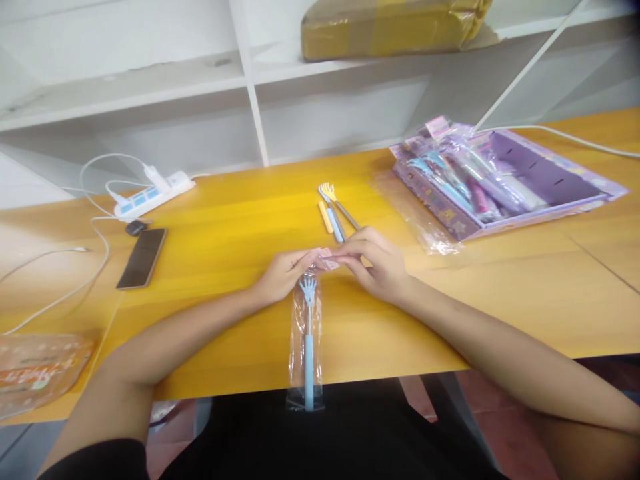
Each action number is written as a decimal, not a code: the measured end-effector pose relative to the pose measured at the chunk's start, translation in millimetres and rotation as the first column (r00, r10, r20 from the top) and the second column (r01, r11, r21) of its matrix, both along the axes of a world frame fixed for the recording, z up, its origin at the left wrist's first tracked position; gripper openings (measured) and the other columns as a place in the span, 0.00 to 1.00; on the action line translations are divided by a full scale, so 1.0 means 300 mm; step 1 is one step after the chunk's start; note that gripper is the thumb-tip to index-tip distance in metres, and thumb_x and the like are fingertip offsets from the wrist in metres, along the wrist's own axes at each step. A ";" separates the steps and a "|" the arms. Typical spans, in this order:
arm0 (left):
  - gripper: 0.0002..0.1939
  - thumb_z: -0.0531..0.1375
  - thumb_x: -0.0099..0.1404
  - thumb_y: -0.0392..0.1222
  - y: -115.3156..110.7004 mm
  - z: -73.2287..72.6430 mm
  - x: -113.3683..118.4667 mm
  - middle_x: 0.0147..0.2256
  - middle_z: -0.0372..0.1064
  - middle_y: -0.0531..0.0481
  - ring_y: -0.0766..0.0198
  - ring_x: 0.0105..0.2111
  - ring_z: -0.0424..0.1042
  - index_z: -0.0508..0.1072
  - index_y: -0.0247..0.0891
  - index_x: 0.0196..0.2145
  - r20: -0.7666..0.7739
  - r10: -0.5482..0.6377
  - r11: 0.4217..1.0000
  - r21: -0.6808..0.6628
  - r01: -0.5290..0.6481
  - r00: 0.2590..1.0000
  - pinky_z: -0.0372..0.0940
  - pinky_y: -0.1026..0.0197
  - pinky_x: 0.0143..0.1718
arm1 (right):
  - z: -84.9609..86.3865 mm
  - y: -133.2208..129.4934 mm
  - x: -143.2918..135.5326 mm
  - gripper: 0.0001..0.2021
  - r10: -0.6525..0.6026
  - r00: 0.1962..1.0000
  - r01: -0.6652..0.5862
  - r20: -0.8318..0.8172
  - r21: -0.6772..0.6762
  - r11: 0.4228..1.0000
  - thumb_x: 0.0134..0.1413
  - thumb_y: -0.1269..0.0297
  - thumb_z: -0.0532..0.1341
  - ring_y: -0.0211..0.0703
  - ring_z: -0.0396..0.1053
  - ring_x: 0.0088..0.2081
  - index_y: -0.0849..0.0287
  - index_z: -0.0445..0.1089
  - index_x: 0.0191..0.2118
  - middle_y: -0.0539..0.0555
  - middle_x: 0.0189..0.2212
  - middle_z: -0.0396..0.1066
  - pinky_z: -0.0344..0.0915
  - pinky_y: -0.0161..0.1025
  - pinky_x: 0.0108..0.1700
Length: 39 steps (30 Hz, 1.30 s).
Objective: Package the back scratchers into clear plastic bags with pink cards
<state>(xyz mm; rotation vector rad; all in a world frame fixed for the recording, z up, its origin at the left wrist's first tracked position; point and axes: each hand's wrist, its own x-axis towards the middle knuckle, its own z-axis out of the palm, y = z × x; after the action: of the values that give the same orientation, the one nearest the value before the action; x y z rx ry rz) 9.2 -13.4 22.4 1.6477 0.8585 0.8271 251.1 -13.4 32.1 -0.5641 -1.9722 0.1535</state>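
Note:
A blue hand-shaped back scratcher [309, 353] lies inside a clear plastic bag [296, 347], its claw end pointing away from me and its handle reaching past the table's front edge. At the top of the bag is a small pink card [327, 260]. My left hand [283, 275] is closed on the card and bag top from the left. From the right, my right hand [375, 265] pinches the card's edge; whether something thin is also between those fingers is unclear. Just beyond my hands lie loose back scratchers, one yellow [327, 192] and one blue [336, 223].
A purple display box [555, 167] with several bagged items stands at the back right, clear plastic wrap [440, 241] beside it. To the left are a phone [143, 259], a power strip [155, 197] with cables and an orange-printed bag [43, 373]. A taped package [395, 30] sits on the shelf.

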 end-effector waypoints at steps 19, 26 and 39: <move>0.27 0.56 0.78 0.63 0.007 -0.033 -0.005 0.57 0.81 0.42 0.50 0.59 0.79 0.85 0.43 0.54 0.018 -0.008 0.999 -0.052 0.009 1.000 0.66 0.46 0.69 | -0.025 -0.017 -0.011 0.10 0.001 1.000 -0.001 0.006 -0.010 1.000 0.69 0.68 0.67 0.44 0.75 0.36 0.48 0.76 0.53 0.53 0.39 0.77 0.76 0.45 0.37; 0.24 0.60 0.76 0.61 0.009 -0.031 -0.007 0.61 0.79 0.44 0.48 0.64 0.75 0.83 0.45 0.58 0.006 0.005 0.999 -0.047 -0.005 1.000 0.62 0.42 0.72 | -0.044 -0.002 -0.025 0.12 0.035 0.999 -0.035 0.016 -0.029 0.999 0.70 0.70 0.66 0.44 0.76 0.37 0.50 0.75 0.54 0.53 0.40 0.77 0.77 0.43 0.38; 0.10 0.65 0.74 0.50 0.007 -0.029 -0.007 0.45 0.84 0.46 0.51 0.52 0.81 0.85 0.45 0.45 -0.082 0.005 0.996 0.091 0.003 0.997 0.69 0.47 0.61 | -0.042 0.003 -0.028 0.11 0.086 0.996 -0.084 0.015 -0.073 0.994 0.70 0.69 0.67 0.42 0.74 0.37 0.50 0.74 0.54 0.52 0.40 0.75 0.75 0.43 0.39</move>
<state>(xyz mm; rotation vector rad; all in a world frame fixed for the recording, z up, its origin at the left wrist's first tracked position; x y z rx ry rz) 7.2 -11.2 13.6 1.7715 0.8897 0.8139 242.6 -12.5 19.5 -0.5299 -2.0158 0.2742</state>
